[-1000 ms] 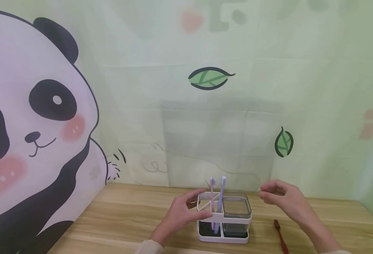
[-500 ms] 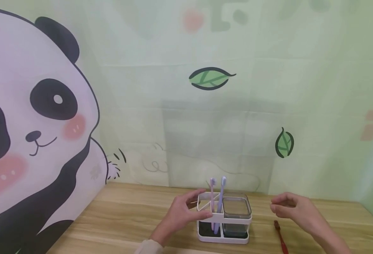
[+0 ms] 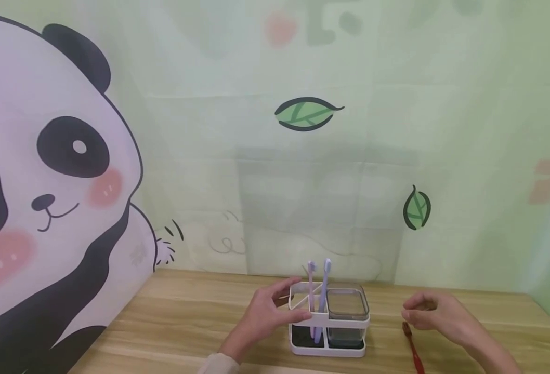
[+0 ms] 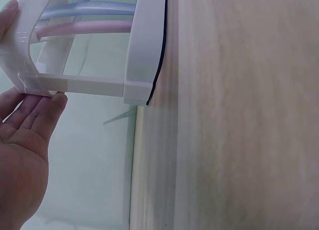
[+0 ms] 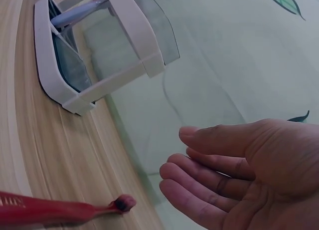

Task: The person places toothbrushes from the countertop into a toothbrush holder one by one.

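A white toothbrush holder (image 3: 340,322) stands upright on the table. My left hand (image 3: 266,310) holds its left end by the upper rim, thumb at the front and fingers behind. Inside it lean a pink toothbrush (image 3: 311,296) and a bluish-purple toothbrush (image 3: 323,297); a clear cup (image 3: 348,305) fills the right compartment. My right hand (image 3: 439,315) hovers to the right of the holder, fingers loosely bent with nothing in them. Just below it a red toothbrush (image 3: 413,349) lies on the table, its head pointing away; the right wrist view shows this brush (image 5: 55,210) apart from the fingers.
The wooden table (image 3: 186,322) ends against a green backdrop cloth (image 3: 200,145) printed with leaves. A large printed panda (image 3: 69,182) covers the left side.
My right hand has moved right and down, closer to the red toothbrush's head. The left hand stays at the holder, which has not visibly moved on the table.
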Demonstrator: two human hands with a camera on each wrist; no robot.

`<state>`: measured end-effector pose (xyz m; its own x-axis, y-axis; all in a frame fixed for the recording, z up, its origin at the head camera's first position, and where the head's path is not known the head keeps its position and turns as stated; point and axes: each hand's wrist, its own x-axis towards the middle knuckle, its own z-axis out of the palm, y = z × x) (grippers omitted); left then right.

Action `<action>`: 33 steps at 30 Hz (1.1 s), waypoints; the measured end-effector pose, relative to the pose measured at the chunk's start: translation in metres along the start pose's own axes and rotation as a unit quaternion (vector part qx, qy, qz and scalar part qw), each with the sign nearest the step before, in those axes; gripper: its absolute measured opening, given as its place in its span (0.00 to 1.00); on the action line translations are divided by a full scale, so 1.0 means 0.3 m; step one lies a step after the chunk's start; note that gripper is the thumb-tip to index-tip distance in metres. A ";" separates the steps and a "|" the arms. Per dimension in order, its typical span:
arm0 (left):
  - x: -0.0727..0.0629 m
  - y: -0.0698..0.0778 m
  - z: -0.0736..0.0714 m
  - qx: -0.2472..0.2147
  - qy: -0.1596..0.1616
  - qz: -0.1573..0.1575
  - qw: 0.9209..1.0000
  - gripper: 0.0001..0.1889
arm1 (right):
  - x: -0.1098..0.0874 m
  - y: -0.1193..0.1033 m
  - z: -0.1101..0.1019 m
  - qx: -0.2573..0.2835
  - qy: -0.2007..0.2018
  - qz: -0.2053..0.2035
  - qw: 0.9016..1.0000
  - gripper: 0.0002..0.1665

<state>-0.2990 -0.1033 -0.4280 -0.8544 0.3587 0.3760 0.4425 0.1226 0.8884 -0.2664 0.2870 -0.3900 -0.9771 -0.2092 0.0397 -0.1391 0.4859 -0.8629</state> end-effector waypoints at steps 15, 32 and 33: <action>-0.008 0.010 -0.001 -0.002 -0.001 -0.003 1.000 0.38 | 0.007 0.080 -0.017 -0.025 -0.044 0.045 0.998 0.09; -0.006 0.010 0.000 -0.006 -0.002 -0.007 1.000 0.38 | 0.031 0.189 0.019 -0.057 -0.060 0.117 0.990 0.06; -0.007 0.012 0.000 -0.004 -0.002 -0.008 1.000 0.38 | 0.034 0.196 0.020 -0.057 -0.061 0.116 0.990 0.06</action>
<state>-0.2957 -0.1037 -0.4255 -0.8600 0.3603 0.3614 0.4270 0.1200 0.8963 -0.2835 0.3083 -0.4433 -0.9590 -0.1787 -0.2198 0.0621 0.6244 -0.7786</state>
